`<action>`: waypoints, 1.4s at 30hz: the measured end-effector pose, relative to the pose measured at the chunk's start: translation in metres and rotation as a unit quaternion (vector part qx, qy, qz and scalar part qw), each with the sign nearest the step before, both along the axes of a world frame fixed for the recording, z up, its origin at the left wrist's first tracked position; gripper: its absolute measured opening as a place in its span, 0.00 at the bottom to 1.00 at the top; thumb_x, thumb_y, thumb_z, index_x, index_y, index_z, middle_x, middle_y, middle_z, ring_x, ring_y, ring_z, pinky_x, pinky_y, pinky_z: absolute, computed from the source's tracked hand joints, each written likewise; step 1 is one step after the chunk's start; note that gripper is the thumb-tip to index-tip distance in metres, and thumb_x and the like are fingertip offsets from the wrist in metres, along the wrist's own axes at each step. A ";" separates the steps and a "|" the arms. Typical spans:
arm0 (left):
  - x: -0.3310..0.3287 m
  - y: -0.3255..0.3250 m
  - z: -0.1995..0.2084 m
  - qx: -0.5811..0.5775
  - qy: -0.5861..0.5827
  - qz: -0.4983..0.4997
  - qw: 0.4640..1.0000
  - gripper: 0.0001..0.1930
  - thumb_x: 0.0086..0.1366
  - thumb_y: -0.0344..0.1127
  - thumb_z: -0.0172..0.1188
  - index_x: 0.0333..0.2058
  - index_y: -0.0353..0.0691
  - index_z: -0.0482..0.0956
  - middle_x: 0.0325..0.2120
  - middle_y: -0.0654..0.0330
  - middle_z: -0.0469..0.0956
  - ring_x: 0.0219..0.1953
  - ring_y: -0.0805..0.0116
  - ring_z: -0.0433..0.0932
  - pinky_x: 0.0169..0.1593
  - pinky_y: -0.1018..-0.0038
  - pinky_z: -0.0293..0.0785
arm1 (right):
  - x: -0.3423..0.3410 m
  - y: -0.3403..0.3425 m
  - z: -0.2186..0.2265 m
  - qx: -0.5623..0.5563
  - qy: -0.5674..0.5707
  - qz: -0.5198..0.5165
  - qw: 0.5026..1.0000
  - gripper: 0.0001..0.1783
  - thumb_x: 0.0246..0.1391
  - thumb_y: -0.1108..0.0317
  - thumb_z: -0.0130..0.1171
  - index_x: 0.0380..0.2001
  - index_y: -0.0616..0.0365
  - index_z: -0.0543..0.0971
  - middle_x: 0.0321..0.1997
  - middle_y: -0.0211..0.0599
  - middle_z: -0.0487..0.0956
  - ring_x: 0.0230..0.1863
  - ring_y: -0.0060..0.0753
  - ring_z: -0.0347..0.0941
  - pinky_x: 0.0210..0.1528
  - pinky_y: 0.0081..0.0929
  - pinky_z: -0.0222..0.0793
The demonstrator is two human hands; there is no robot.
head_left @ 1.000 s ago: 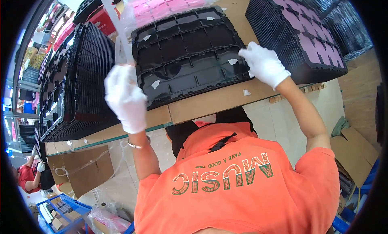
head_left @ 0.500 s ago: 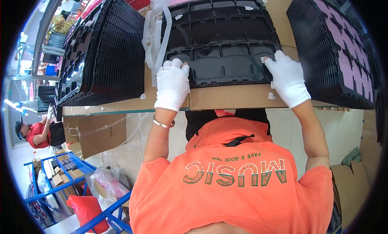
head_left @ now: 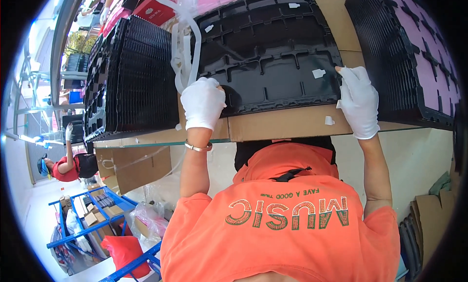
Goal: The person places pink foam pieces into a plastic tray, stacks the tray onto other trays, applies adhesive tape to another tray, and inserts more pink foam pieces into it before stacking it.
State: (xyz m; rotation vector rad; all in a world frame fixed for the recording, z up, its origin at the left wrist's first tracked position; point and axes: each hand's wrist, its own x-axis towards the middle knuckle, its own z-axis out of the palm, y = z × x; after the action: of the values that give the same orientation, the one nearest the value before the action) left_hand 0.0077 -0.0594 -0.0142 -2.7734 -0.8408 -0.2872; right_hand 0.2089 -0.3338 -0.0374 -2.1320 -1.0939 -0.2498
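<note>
A black plastic tray with raised cross-shaped ribs lies in front of me, with small white tabs on its surface. My left hand, in a white glove, is closed at the tray's near left corner with its fingers curled. At the right edge, my gloved right hand is closed, a bare fingertip against the tray's side. Both hands hide the parts of the rim they touch. A loop of pale translucent strap lies along the tray's left side, just beyond my left hand.
Tall stacks of black trays stand left and right, the right one showing pink sheets. Brown cardboard covers the table. Behind are a red box and a person in red at left. A blue-framed cart stands lower left.
My right hand has moved off the tray's white tab to the right edge. My left hand has slid slightly left and nearer, its fingers more curled. The view has shifted a little.
</note>
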 end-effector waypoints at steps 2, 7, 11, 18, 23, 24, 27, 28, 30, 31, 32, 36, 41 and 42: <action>-0.001 0.002 -0.001 -0.011 -0.005 -0.001 1.000 0.06 0.52 0.36 0.60 0.25 0.44 0.84 0.24 0.56 0.80 0.27 0.55 0.80 0.33 0.63 0.76 | 0.000 -0.001 -0.003 0.013 0.017 0.002 1.000 0.18 0.47 0.80 0.54 0.43 0.57 0.79 0.34 0.37 0.73 0.26 0.40 0.75 0.28 0.34 0.70; -0.012 0.002 0.000 -0.099 -0.046 0.039 0.993 0.06 0.52 0.35 0.59 0.25 0.43 0.83 0.25 0.55 0.81 0.27 0.53 0.80 0.34 0.62 0.76 | 0.001 -0.006 -0.008 0.078 0.036 0.015 0.996 0.18 0.48 0.83 0.52 0.44 0.59 0.79 0.34 0.38 0.73 0.23 0.35 0.74 0.26 0.31 0.69; -0.027 0.000 0.001 -0.175 -0.153 0.126 0.964 0.04 0.53 0.33 0.61 0.27 0.40 0.83 0.24 0.54 0.80 0.23 0.58 0.80 0.30 0.66 0.75 | 0.002 -0.009 -0.012 0.097 0.015 0.029 0.995 0.19 0.49 0.84 0.51 0.44 0.60 0.78 0.33 0.38 0.72 0.22 0.32 0.72 0.26 0.29 0.68; -0.014 -0.014 0.006 -0.201 -0.160 0.126 0.958 0.13 0.56 0.43 0.68 0.31 0.39 0.83 0.24 0.55 0.80 0.20 0.61 0.79 0.28 0.69 0.73 | -0.002 -0.008 -0.009 0.094 0.043 0.031 0.994 0.19 0.49 0.85 0.52 0.44 0.60 0.78 0.33 0.37 0.71 0.23 0.31 0.72 0.26 0.28 0.67; -0.008 -0.008 -0.016 -0.097 -0.102 0.116 0.983 0.10 0.60 0.41 0.62 0.29 0.42 0.82 0.28 0.54 0.80 0.30 0.52 0.81 0.35 0.62 0.75 | -0.001 -0.010 -0.011 0.089 0.022 0.021 0.996 0.18 0.49 0.84 0.52 0.44 0.59 0.78 0.33 0.37 0.72 0.23 0.32 0.73 0.26 0.28 0.68; -0.009 -0.007 -0.016 -0.098 -0.101 0.113 0.984 0.10 0.60 0.41 0.62 0.29 0.42 0.82 0.28 0.54 0.80 0.30 0.52 0.81 0.35 0.62 0.75 | 0.000 -0.009 -0.011 0.096 0.010 0.027 0.995 0.18 0.48 0.84 0.53 0.44 0.59 0.79 0.33 0.37 0.72 0.23 0.33 0.73 0.26 0.29 0.68; -0.010 -0.008 -0.015 -0.124 -0.094 0.126 0.980 0.09 0.61 0.39 0.59 0.30 0.42 0.82 0.29 0.53 0.80 0.32 0.51 0.80 0.37 0.61 0.75 | -0.002 -0.009 -0.010 0.102 0.008 0.029 0.994 0.18 0.48 0.84 0.53 0.43 0.59 0.79 0.34 0.38 0.73 0.24 0.35 0.74 0.27 0.30 0.68; -0.011 -0.009 -0.015 -0.118 -0.101 0.130 0.979 0.09 0.61 0.39 0.59 0.30 0.41 0.82 0.30 0.53 0.80 0.33 0.50 0.80 0.37 0.61 0.75 | -0.002 -0.009 -0.010 0.103 0.016 0.031 0.994 0.17 0.48 0.84 0.54 0.42 0.59 0.79 0.34 0.38 0.73 0.24 0.37 0.74 0.27 0.30 0.68; -0.015 -0.010 -0.016 -0.111 -0.107 0.135 0.979 0.09 0.61 0.39 0.59 0.30 0.41 0.82 0.30 0.52 0.80 0.33 0.49 0.80 0.37 0.60 0.75 | -0.001 -0.011 -0.012 0.103 0.010 0.031 0.994 0.17 0.48 0.84 0.53 0.42 0.59 0.79 0.34 0.38 0.73 0.24 0.37 0.74 0.27 0.31 0.68; -0.019 -0.010 -0.015 -0.121 -0.125 0.143 0.974 0.09 0.62 0.39 0.59 0.31 0.41 0.82 0.29 0.52 0.80 0.31 0.52 0.81 0.35 0.62 0.75 | -0.001 -0.011 -0.012 0.103 0.003 0.032 0.994 0.17 0.48 0.84 0.53 0.42 0.59 0.79 0.34 0.38 0.74 0.24 0.37 0.74 0.27 0.31 0.68; -0.022 -0.010 -0.013 -0.129 -0.143 0.152 0.969 0.08 0.62 0.38 0.59 0.31 0.40 0.81 0.28 0.52 0.80 0.29 0.54 0.81 0.33 0.63 0.75 | 0.001 -0.011 -0.013 0.103 0.004 0.034 0.994 0.17 0.48 0.84 0.53 0.42 0.59 0.79 0.34 0.38 0.74 0.24 0.37 0.74 0.27 0.31 0.68; -0.035 -0.012 -0.003 -0.265 -0.222 0.155 0.926 0.09 0.64 0.37 0.60 0.33 0.38 0.81 0.23 0.57 0.79 0.22 0.67 0.79 0.25 0.72 0.71 | 0.002 -0.011 -0.012 0.108 -0.005 0.042 0.993 0.17 0.48 0.84 0.53 0.42 0.60 0.79 0.34 0.38 0.73 0.24 0.36 0.74 0.27 0.31 0.68; -0.029 -0.022 0.023 -0.480 -0.395 0.133 0.772 0.11 0.65 0.35 0.58 0.39 0.32 0.80 0.21 0.65 0.76 0.19 0.83 0.68 0.23 0.85 0.61 | -0.002 -0.012 -0.008 0.104 0.053 0.026 0.993 0.18 0.48 0.84 0.53 0.42 0.59 0.79 0.34 0.39 0.73 0.26 0.39 0.74 0.28 0.30 0.68; -0.020 -0.027 0.030 -0.530 -0.422 0.100 0.729 0.13 0.64 0.36 0.58 0.38 0.29 0.79 0.21 0.64 0.75 0.20 0.82 0.69 0.25 0.85 0.62 | -0.002 -0.011 -0.008 0.113 0.012 0.028 0.993 0.18 0.47 0.84 0.53 0.42 0.59 0.79 0.33 0.39 0.73 0.27 0.39 0.74 0.29 0.30 0.68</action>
State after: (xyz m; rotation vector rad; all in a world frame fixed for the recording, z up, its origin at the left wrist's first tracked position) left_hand -0.0125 -0.0863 0.0156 -3.4099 -2.0275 -1.5434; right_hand 0.2072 -0.3448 -0.0454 -1.8964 -1.0576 -0.3070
